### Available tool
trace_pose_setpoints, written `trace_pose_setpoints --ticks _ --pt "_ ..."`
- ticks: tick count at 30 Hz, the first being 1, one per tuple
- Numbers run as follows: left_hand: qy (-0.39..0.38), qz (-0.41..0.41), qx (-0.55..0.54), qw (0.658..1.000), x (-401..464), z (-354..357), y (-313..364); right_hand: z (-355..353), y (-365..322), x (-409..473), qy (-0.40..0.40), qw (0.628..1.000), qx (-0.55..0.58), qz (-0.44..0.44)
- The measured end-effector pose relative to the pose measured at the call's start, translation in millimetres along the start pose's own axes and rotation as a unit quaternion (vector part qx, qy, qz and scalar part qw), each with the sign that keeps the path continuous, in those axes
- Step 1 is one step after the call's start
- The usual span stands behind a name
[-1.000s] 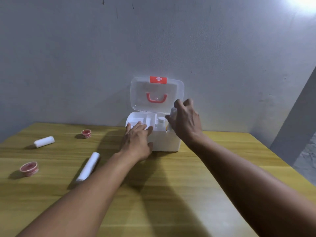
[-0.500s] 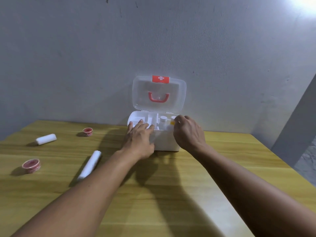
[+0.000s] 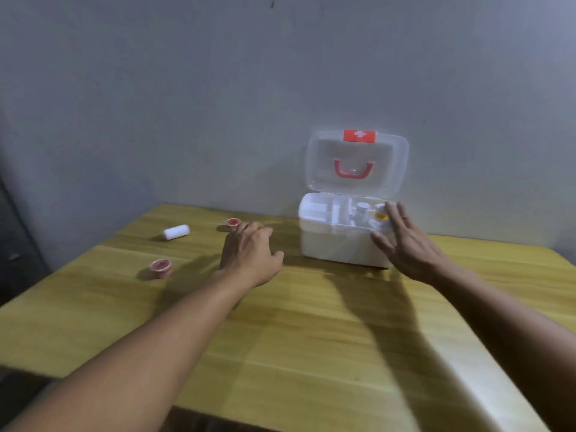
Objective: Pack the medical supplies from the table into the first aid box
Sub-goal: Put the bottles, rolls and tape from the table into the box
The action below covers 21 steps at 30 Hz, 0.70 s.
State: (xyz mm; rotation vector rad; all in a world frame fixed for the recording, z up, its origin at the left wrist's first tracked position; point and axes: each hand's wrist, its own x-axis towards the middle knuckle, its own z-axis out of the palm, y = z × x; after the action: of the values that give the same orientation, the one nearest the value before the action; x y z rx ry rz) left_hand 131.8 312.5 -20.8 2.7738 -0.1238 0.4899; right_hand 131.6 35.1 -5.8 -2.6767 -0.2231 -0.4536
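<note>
The white first aid box [image 3: 339, 244] stands at the table's far side, its clear lid [image 3: 357, 163] upright against the wall. A white bottle [image 3: 361, 210] and a yellow-banded one [image 3: 381, 216] stand in its right compartment. My right hand [image 3: 408, 247] hovers empty with spread fingers at the box's front right corner. My left hand [image 3: 249, 251] is palm down over the table left of the box, fingertips near a small red tape roll [image 3: 232, 222]. A second red tape roll [image 3: 160, 268] and a short white bandage roll [image 3: 176, 232] lie further left.
The wooden table [image 3: 311, 338] ends close to the left of the supplies and near the bottom of the view. A grey wall [image 3: 218, 104] rises directly behind the box. A dark object [image 3: 15, 244] stands beyond the table's left edge.
My right hand let go of the bottle in the box and drew back with fingers apart. My left hand left the box's front and moved left. The long white roll is now hidden.
</note>
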Motion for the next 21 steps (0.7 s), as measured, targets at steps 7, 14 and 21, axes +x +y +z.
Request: trace_pose_setpoints --ticks 7,14,21 --pt "-0.099 -0.169 0.018 0.981 -27.8 -22.5 -48.9 13.3 13.7 4.5 -0.004 0.999 0.017 0.032" --pt "-0.066 -0.162 0.016 0.984 -36.0 -20.8 -57.6 12.6 15.2 4.1 -0.010 0.999 0.010 0.047" --pt "-0.042 -0.154 0.096 0.983 -33.6 -24.8 -82.8 16.7 17.9 4.9 0.001 0.999 0.027 0.042"
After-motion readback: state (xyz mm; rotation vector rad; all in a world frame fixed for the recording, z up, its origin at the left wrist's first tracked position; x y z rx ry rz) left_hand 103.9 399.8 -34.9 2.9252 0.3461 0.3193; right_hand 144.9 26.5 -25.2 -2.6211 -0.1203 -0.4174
